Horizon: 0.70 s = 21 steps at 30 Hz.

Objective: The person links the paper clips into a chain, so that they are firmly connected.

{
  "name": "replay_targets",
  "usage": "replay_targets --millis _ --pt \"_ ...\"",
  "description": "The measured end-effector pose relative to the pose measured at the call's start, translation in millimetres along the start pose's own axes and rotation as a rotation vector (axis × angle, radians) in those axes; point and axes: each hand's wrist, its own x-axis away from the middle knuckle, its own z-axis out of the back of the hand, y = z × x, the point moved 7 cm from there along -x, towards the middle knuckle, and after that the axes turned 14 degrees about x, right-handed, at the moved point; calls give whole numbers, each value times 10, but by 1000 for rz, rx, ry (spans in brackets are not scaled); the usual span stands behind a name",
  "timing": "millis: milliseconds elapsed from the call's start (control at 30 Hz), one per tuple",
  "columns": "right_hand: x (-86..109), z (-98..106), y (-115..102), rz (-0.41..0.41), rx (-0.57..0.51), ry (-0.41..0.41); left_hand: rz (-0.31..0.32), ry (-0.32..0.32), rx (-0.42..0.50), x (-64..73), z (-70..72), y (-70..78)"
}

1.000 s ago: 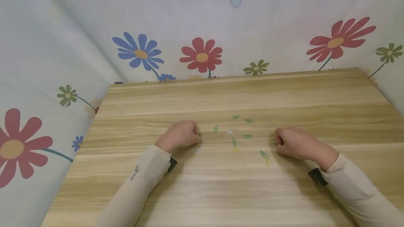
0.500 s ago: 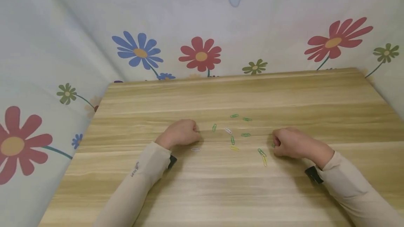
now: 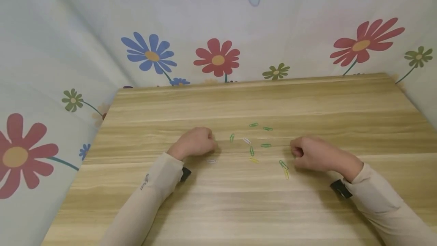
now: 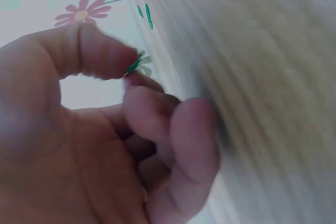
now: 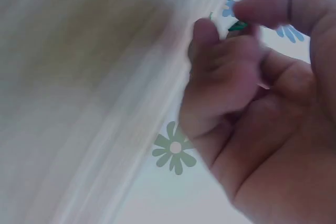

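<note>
On the left of the wooden table [image 3: 239, 208] is my left hand [image 3: 196, 142]. Its thumb and forefinger pinch a green paper clip [image 4: 134, 64], which shows in the left wrist view. Across from it, my right hand [image 3: 317, 154] pinches another green paper clip [image 5: 238, 25] between thumb and finger, seen in the right wrist view. Both held clips are hidden in the head view. Loose clips lie between the hands: a white paper clip [image 3: 247, 141], a yellow paper clip [image 3: 254, 160] and several green ones, such as the green clip [image 3: 266, 145] in the middle.
A second white clip [image 3: 212, 161] lies just in front of my left hand. Near my right hand, a green clip [image 3: 283, 165] touches or nearly touches a yellow clip [image 3: 286, 174]. A flower-printed cloth [image 3: 300, 29] hangs behind and left of the table.
The green clip visible at each hand's fingertips a second ago is now hidden in the head view. My right hand has shifted slightly left; the loose clips lie as before.
</note>
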Motion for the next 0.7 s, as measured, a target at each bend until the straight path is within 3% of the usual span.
replay_targets --millis 200,500,700 --pt "24 106 -25 -23 -150 25 -42 31 60 -10 26 -13" --pt "67 293 -13 -55 -200 156 -145 36 151 12 60 101" --pt "92 431 -48 -67 -316 235 -205 70 198 46 159 186"
